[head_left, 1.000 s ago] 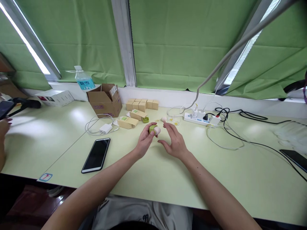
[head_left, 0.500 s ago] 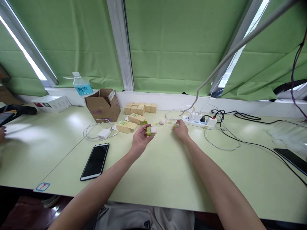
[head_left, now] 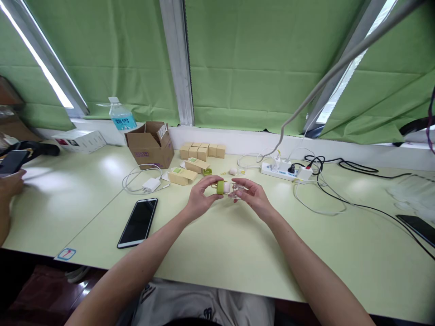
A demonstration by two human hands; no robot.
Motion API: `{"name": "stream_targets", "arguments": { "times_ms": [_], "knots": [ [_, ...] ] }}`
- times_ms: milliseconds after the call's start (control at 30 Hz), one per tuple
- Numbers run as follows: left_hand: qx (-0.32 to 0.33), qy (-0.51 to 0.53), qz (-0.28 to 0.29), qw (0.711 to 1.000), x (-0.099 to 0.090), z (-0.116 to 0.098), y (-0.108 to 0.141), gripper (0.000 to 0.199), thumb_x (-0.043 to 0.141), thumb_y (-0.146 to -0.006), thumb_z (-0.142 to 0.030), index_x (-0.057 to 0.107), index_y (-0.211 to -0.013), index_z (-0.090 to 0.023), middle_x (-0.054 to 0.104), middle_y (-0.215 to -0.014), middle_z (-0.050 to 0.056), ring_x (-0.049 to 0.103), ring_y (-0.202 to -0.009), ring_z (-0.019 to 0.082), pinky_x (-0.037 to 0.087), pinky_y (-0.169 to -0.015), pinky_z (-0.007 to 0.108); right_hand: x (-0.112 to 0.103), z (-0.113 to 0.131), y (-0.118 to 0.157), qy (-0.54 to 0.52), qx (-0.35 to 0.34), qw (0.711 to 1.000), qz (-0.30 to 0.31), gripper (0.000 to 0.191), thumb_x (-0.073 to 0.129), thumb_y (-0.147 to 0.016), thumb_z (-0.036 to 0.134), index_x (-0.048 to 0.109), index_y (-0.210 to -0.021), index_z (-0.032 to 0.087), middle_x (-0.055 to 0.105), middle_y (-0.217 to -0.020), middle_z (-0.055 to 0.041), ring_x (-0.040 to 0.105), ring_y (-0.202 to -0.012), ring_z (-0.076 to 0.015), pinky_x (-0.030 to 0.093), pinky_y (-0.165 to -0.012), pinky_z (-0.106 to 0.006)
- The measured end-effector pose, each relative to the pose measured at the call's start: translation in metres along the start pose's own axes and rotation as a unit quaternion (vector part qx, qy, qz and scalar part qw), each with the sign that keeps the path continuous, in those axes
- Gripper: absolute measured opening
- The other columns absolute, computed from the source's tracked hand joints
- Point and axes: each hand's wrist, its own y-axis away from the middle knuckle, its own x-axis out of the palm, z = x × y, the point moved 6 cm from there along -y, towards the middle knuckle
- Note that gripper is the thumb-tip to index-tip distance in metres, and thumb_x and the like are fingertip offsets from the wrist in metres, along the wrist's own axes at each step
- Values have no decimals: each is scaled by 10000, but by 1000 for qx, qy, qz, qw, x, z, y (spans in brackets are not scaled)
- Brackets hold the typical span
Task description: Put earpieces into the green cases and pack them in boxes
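Observation:
Between thumb and fingers, my left hand grips a small green cap with a white pad, its white side facing right. My right hand is closed around a small clear cup. The cup's open side is close to the white pad; I cannot tell whether they touch. Just beyond the hands, a green piece and a small whitish piece lie on the table. Two opened tan cartons lie behind my left hand.
Several small tan boxes and a brown carton stand at the back. A phone and a white charger lie left. A power strip with trailing cables is right. Another person's hand holds a phone far left.
My right hand has come back from near the power strip with the clear cup and now meets the left hand. My left hand has moved slightly right with the green cap.

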Motion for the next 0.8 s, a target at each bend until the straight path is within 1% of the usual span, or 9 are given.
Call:
{"name": "stream_targets", "arguments": {
  "times_ms": [100, 233, 400, 567, 700, 800],
  "knots": [
    [20, -33, 20, 999, 2, -9, 2, 432, 912, -779, -217, 810, -1198, -247, 801, -1243, 98, 719, -1220, 303, 548, -1121, 484, 5, 4, 1, -2, 0, 1000, -20, 574, 950, -771, 498, 767, -1230, 207, 809, -1123, -93, 792, -934, -261, 680, -821, -455],
    [18, -47, 45, 998, 5, -14, 4, 457, 891, -812, -219, 803, -1259, -253, 810, -1294, 88, 748, -1229, 308, 567, -1132, 483, 8, 1, 1, -10, 11, 1000, -24, 562, 956, -766, 512, 795, -1197, 190, 833, -1052, -90, 793, -895, -265, 681, -839, -485],
    [40, -65, 43, 996, 3, -14, 5, 469, 889, -816, -222, 802, -1275, -258, 818, -1285, 74, 768, -1212, 303, 594, -1106, 466, 12, -4, 2, -42, 22, 998, -44, 567, 965, -752, 528, 804, -1179, 191, 845, -1078, -96, 806, -927, -281, 680, -871, -506],
    [72, -77, 28, 994, 1, -16, 5, 456, 885, -833, -236, 798, -1280, -246, 819, -1282, 82, 775, -1205, 298, 595, -1118, 466, 9, -5, 2, -51, 20, 997, -61, 572, 950, -768, 553, 803, -1191, 197, 842, -1106, -89, 804, -921, -266, 668, -914, -503],
    [92, -82, 42, 991, 3, -18, 6, 477, 874, -843, -206, 784, -1309, -251, 815, -1296, 77, 774, -1221, 289, 595, -1132, 455, 9, -4, 2, -50, 22, 997, -55, 580, 953, -763, 552, 803, -1191, 190, 844, -1102, -94, 801, -932, -268, 666, -910, -498],
    [106, -102, 58, 987, 6, -18, 8, 486, 855, -857, -187, 771, -1331, -256, 815, -1302, 64, 775, -1230, 276, 565, -1188, 465, 13, -3, 4, -49, 24, 998, -40, 591, 955, -760, 552, 803, -1202, 190, 846, -1102, -100, 802, -973, -285, 669, -914, -499]
  ]
}}
